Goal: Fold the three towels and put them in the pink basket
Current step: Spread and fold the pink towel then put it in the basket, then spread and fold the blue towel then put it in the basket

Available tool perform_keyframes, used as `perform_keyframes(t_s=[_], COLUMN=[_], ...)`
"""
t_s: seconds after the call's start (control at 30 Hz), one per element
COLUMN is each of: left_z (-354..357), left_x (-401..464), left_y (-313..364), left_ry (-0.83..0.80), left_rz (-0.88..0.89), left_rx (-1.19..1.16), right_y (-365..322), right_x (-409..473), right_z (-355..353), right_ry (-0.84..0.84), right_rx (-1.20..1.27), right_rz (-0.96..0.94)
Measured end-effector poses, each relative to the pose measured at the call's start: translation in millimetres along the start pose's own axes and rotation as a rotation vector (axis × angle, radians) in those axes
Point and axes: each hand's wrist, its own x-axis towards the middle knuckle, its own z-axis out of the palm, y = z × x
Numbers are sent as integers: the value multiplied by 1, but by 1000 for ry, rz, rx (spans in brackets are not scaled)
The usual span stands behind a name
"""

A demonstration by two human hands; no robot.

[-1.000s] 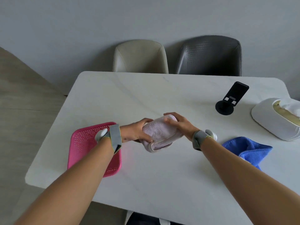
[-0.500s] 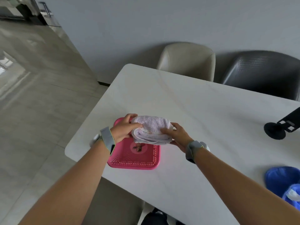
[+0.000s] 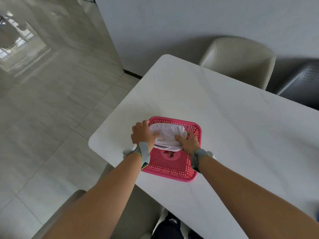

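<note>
The white table (image 3: 224, 135) carries the pink basket (image 3: 179, 173) near its corner, with a folded pale towel (image 3: 168, 135) held over the basket's far half. The left hand (image 3: 142, 135) and right hand (image 3: 187, 144) each keep a closed grip on one end of that towel. Judged progress: this towel is folded and being placed, no other towel lies in the basket, so two appear outstanding.

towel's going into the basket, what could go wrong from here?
1. The folded towel is held only at its ends by the left hand and right hand; its stacked layers could splay on release.
2. The pink basket sits near the table corner; a push might slide it toward the edge.
</note>
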Motion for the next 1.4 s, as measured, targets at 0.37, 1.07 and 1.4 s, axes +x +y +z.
perform_keyframes(t_s=[0.37, 1.07, 1.4], left_z=[32, 72, 87], left_x=[17, -6, -13], left_y=[-20, -19, -12], left_ry=[-177, -59, -352], left_rz=[-26, 576, 497], left_rx=[-83, 153, 427], right_y=[13, 29, 52], right_x=[27, 23, 22], right_z=[33, 53, 35], right_ry=[150, 364, 46], right_rx=[31, -554, -1119], right_rz=[92, -343, -515])
